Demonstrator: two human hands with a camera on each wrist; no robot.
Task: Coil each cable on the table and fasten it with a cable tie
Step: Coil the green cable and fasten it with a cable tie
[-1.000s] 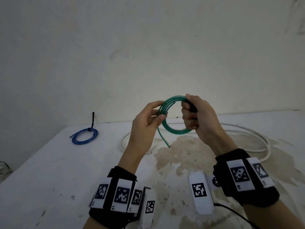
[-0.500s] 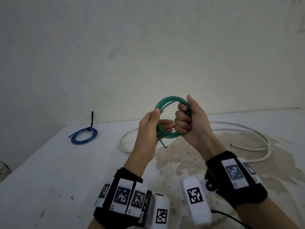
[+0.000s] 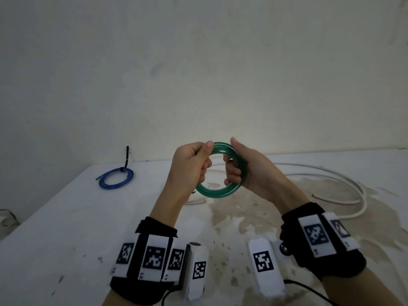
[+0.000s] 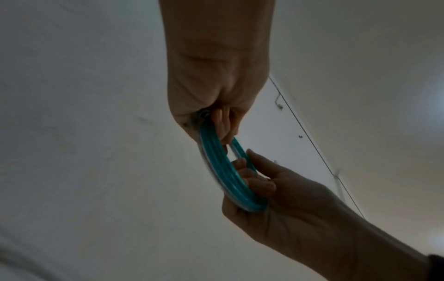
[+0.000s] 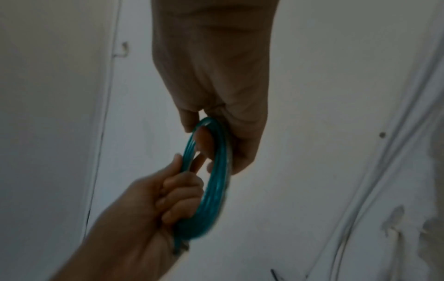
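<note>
A green cable point(image 3: 217, 192) wound into a small ring is held up above the table between both hands. My left hand point(image 3: 204, 160) grips the ring's upper left side, thumb on top and fingers curled round the strands. My right hand point(image 3: 231, 165) grips the right side, fingers hooked through the ring. In the left wrist view the green cable point(image 4: 220, 167) runs from my left hand point(image 4: 217, 121) down to the right hand point(image 4: 254, 182). The right wrist view shows the green cable point(image 5: 216, 182) between my right hand point(image 5: 206, 136) and the left hand point(image 5: 177, 197). No loose end shows.
A blue cable point(image 3: 116, 179) lies coiled at the table's far left, bound by a black tie point(image 3: 127, 156) that sticks up. A long white cable point(image 3: 344, 184) sprawls in loose loops at the back right. The stained white table point(image 3: 231, 217) meets a plain wall behind.
The green tail that hung below the ring is no longer seen. My left hand has slid up to the ring's upper left. The ring now faces me more squarely.
</note>
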